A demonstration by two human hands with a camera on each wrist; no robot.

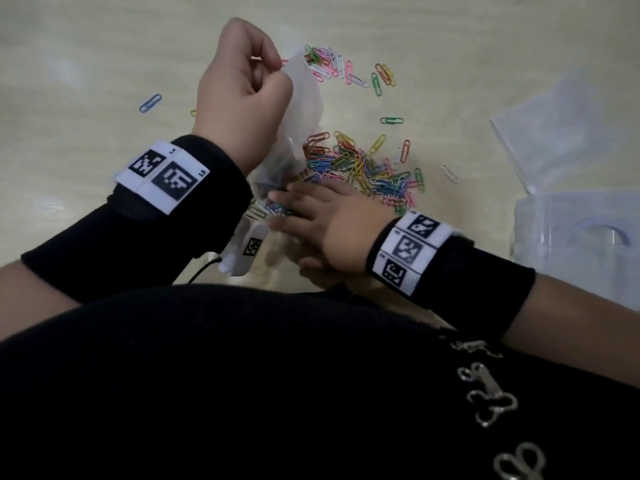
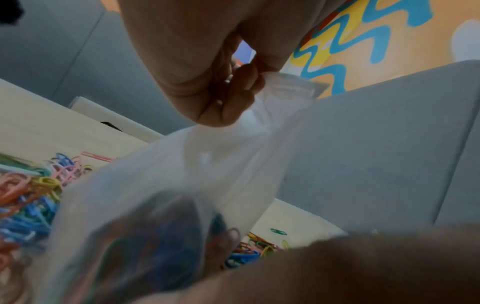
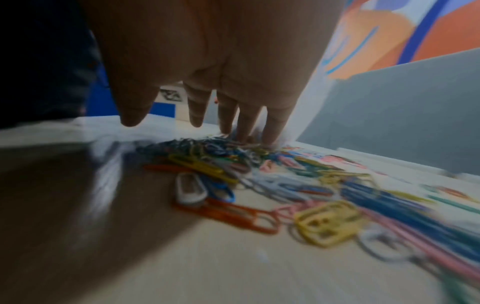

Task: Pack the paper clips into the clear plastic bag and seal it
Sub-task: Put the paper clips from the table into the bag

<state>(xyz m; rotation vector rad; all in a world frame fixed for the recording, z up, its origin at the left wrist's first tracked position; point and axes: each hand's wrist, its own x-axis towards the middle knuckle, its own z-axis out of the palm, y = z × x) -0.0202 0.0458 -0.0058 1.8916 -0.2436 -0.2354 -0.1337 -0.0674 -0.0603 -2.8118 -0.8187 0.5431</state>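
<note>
Clear plastic bag [image 1: 304, 98] x1 pinched by left hand [image 1: 242, 88]; right hand [image 1: 325, 230] spread on paper clips [image 1: 363, 168].

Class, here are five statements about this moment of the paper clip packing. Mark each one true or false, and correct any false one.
1. The left hand pinches the top edge of the clear plastic bag. True.
2. All paper clips are already inside the bag. False: a big pile of paper clips and scattered ones still lie on the table.
3. The right hand has straight fingers reaching into the clips at the bag's lower end. True.
4. A lone blue clip lies apart from the pile, left of the left hand. True.
5. The paper clips are all one colour. False: they are mixed: blue, yellow, pink, green, orange, white.
</note>
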